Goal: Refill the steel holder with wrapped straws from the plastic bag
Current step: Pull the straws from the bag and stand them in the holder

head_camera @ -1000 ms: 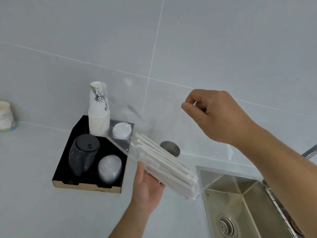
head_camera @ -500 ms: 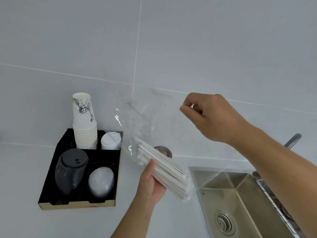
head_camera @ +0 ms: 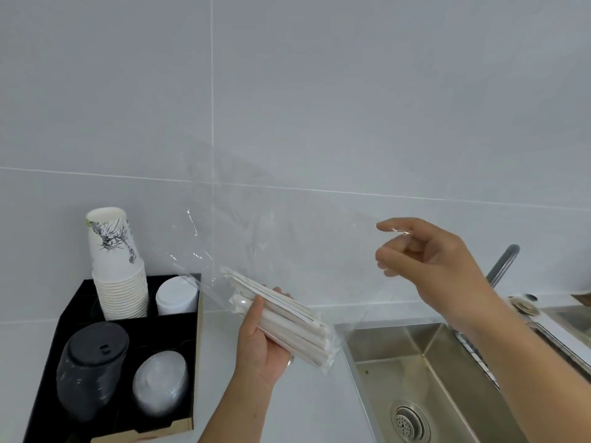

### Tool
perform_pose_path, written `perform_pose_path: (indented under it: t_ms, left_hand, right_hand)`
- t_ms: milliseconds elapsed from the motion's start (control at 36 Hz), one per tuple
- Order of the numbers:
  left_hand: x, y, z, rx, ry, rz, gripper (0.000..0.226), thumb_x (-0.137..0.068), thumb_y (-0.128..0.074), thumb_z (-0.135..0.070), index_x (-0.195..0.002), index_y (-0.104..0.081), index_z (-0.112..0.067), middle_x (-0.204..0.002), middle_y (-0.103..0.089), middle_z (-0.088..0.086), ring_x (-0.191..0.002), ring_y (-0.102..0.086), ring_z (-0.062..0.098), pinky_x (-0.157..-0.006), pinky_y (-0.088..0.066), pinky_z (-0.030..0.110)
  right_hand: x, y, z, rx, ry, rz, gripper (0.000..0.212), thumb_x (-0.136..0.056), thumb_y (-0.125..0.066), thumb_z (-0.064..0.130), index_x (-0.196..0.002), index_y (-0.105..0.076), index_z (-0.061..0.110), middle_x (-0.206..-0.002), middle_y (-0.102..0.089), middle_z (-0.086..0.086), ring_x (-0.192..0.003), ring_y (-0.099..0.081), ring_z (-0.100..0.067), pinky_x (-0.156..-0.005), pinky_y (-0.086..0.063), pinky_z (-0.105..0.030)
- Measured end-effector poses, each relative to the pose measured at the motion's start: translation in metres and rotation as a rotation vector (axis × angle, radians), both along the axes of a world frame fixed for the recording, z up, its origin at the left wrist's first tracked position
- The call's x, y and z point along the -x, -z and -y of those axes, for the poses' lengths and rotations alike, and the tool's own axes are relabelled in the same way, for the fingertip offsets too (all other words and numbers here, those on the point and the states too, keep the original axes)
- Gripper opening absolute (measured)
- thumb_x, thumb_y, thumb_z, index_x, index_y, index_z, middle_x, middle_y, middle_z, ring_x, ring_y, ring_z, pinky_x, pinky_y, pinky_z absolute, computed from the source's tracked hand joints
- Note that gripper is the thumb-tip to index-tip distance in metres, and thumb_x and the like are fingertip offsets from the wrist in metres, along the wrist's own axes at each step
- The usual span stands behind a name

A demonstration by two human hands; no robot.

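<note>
My left hand [head_camera: 260,348] grips a bundle of paper-wrapped straws [head_camera: 287,324] through the lower part of a clear plastic bag [head_camera: 271,251]. The bundle slants down to the right above the counter. The bag's loose upper part stretches up and right towards my right hand [head_camera: 441,266]. That hand is raised at the bag's top edge with thumb and index finger apart; a strip of plastic glints across the index fingertip. The steel holder is not visible; the bag and straws cover the spot behind them.
A black cardboard tray [head_camera: 48,362] at the left holds a stack of paper cups [head_camera: 118,270], white lids [head_camera: 176,295], black lids [head_camera: 92,369] and clear lids [head_camera: 160,385]. A steel sink [head_camera: 431,372] with a faucet [head_camera: 502,263] lies at the right. A tiled wall stands behind.
My right hand has gone from a pinch on the bag's top to spread fingers and moved lower right. The view shifted, and the steel holder is now hidden behind the bag.
</note>
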State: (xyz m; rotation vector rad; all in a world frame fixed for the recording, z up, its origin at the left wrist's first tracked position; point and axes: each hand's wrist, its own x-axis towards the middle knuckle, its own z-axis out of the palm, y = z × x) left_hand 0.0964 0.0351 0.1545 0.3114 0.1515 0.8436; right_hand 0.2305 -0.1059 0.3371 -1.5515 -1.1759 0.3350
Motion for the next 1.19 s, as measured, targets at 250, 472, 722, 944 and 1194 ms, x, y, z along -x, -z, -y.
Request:
perform_pose_path:
  t_ms: [250,472,722,944,1194]
  left_hand:
    - [-0.008,0.004,0.004,0.034,-0.022,-0.206,0.100,-0.051,-0.090,-0.044,-0.133,-0.052,-0.002,-0.123,-0.053,0.021,-0.112,-0.055,0.035,-0.100,-0.044,0.050]
    - [-0.016,-0.001,0.010,0.121,-0.007,-0.206,0.081,-0.066,-0.081,-0.037,-0.136,-0.054,-0.007,-0.122,-0.066,0.015,-0.115,-0.062,0.034,-0.104,-0.044,0.053]
    - [-0.033,-0.003,0.022,0.051,0.025,-0.167,0.077,-0.056,-0.088,-0.045,-0.120,-0.062,-0.012,-0.112,-0.068,0.015,-0.108,-0.063,0.033,-0.099,-0.048,0.049]
    - [-0.055,0.012,0.040,0.053,0.124,-0.131,0.052,-0.062,-0.084,-0.045,-0.100,-0.070,-0.013,-0.097,-0.071,0.010,-0.097,-0.066,0.031,-0.097,-0.048,0.050]
    - [-0.072,0.023,0.047,0.158,0.169,-0.181,0.035,-0.079,-0.062,-0.048,-0.087,-0.068,-0.015,-0.081,-0.071,0.005,-0.078,-0.071,0.024,-0.082,-0.052,0.043]
  right_hand:
    - [0.004,0.042,0.006,0.049,0.149,0.017,0.013,-0.086,-0.068,0.004,-0.074,-0.068,0.008,-0.065,-0.071,-0.009,-0.059,-0.066,-0.014,-0.066,-0.055,-0.035]
    - [0.011,0.051,0.007,-0.115,0.244,-0.073,0.007,-0.092,-0.061,0.007,-0.086,-0.065,0.009,-0.070,-0.072,-0.007,-0.063,-0.067,-0.011,-0.062,-0.055,-0.020]
    - [0.013,0.064,0.010,-0.047,0.274,-0.110,0.017,-0.096,-0.056,0.012,-0.084,-0.068,0.011,-0.076,-0.074,-0.005,-0.070,-0.071,-0.020,-0.063,-0.060,-0.033]
    - [0.007,0.067,0.030,-0.057,0.365,-0.051,0.016,-0.095,-0.058,0.012,-0.083,-0.068,0.010,-0.073,-0.072,-0.002,-0.064,-0.069,-0.019,-0.058,-0.058,-0.030]
    - [-0.005,0.077,0.045,-0.016,0.443,0.004,0.020,-0.094,-0.058,0.011,-0.078,-0.069,0.010,-0.067,-0.071,-0.005,-0.059,-0.068,-0.024,-0.061,-0.058,-0.040]
